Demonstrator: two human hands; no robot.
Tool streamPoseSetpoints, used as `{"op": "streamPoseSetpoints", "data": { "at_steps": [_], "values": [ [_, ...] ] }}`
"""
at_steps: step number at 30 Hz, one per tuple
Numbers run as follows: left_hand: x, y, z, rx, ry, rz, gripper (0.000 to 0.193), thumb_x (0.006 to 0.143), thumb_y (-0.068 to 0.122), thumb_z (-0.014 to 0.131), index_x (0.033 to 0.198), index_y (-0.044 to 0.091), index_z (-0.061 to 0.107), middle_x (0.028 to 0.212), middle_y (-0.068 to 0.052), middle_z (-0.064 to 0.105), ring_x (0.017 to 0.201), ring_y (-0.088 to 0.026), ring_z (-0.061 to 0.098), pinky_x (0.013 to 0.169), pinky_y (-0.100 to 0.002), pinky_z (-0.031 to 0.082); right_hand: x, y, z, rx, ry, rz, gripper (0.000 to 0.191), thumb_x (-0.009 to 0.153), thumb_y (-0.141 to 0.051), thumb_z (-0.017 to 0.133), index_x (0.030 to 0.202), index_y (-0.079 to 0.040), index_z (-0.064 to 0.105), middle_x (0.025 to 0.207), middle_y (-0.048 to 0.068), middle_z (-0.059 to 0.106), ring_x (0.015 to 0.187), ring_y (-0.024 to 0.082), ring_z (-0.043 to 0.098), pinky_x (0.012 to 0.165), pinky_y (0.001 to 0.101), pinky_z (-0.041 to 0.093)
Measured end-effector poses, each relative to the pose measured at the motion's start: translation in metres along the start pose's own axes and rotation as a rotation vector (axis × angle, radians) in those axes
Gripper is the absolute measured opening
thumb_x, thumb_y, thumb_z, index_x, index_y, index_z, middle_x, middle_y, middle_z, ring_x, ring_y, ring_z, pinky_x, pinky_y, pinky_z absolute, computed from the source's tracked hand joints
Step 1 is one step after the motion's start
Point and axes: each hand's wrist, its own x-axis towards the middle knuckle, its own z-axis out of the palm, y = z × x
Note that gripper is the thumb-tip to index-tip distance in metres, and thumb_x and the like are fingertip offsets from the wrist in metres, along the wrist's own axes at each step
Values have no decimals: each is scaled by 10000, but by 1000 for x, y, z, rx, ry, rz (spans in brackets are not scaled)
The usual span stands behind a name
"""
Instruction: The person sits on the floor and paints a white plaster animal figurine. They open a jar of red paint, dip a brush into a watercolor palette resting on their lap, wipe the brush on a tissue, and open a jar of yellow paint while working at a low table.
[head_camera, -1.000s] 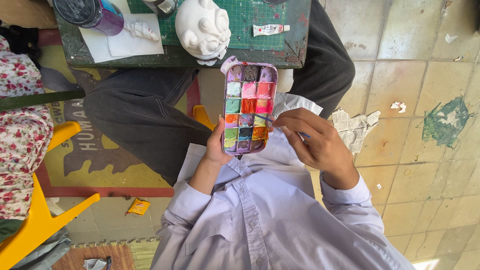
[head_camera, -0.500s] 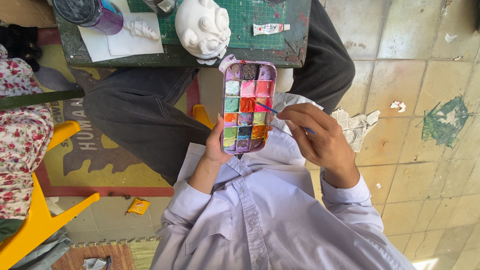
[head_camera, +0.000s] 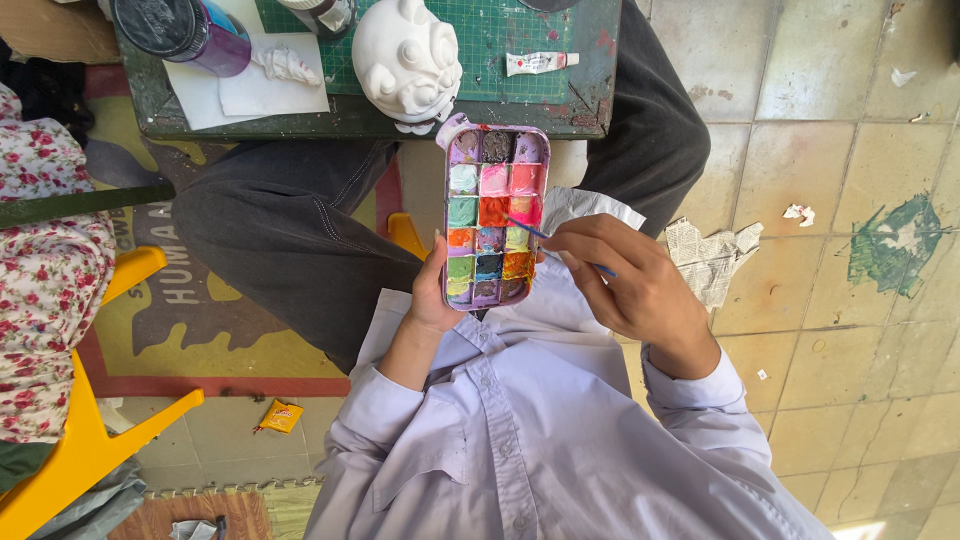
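My left hand (head_camera: 432, 300) holds a rectangular paint palette (head_camera: 495, 215) from below; its several small wells are filled with pink, red, green, orange, blue and purple paint. My right hand (head_camera: 630, 285) grips a thin blue-handled brush (head_camera: 535, 233), whose tip touches the wells on the palette's right side, near the red and pink ones. Both hands are above my lap, over my pale lilac shirt. A white unpainted figure (head_camera: 405, 60) stands at the near edge of the low table, just beyond the palette.
The low table carries a green cutting mat (head_camera: 520, 30), a paint tube (head_camera: 537, 63), a dark-lidded purple jar (head_camera: 185, 30) and crumpled tissue (head_camera: 285, 65). Crumpled newspaper (head_camera: 715, 255) lies on the tiled floor at right. A yellow chair (head_camera: 90, 440) and a person in floral cloth (head_camera: 45, 260) are at left.
My right hand shifted the brush from the palette's lower right edge up onto the wells at its middle right. The palette and my left hand stayed put.
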Motion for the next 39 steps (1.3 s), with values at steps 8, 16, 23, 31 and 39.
{"op": "streamPoseSetpoints", "data": {
  "at_steps": [8,16,23,31,39],
  "values": [
    [-2,-1,-2,-8,29,-4,905,1029,667,443,1628,6,286,1537,-282,487,1344,-398,562,1061,-544,544,3,-3,1,-52,-17,-36,192,944,71,669,1129,28,642,1081,152,681,970,318,703,812,399,577],
    [-4,-5,-10,-23,137,-1,883,1025,639,485,1609,0,311,1533,-245,484,1373,-360,551,1150,-527,480,5,-6,1,-80,-59,-38,226,912,56,663,1134,15,644,1096,153,678,986,325,705,802,392,568],
    [-5,-6,-11,-22,74,31,857,1048,630,478,1602,-7,328,1500,-263,524,1342,-377,575,1114,-531,502,5,-10,2,-105,-38,-26,269,916,77,663,1174,17,615,1117,152,657,992,321,688,820,404,563],
    [-6,-10,-20,-43,67,5,843,1040,622,470,1596,3,331,1515,-234,518,1354,-356,578,1121,-526,499,5,-13,3,-160,4,-7,264,926,85,675,1172,15,611,1114,143,660,986,315,690,809,398,563],
    [-12,-16,-32,-36,106,32,775,1074,574,456,1581,-5,368,1507,-200,544,1356,-326,578,1156,-501,470,7,-12,1,-165,-38,4,262,930,88,685,1167,9,611,1107,126,659,980,307,686,815,393,552]
  ]
}}
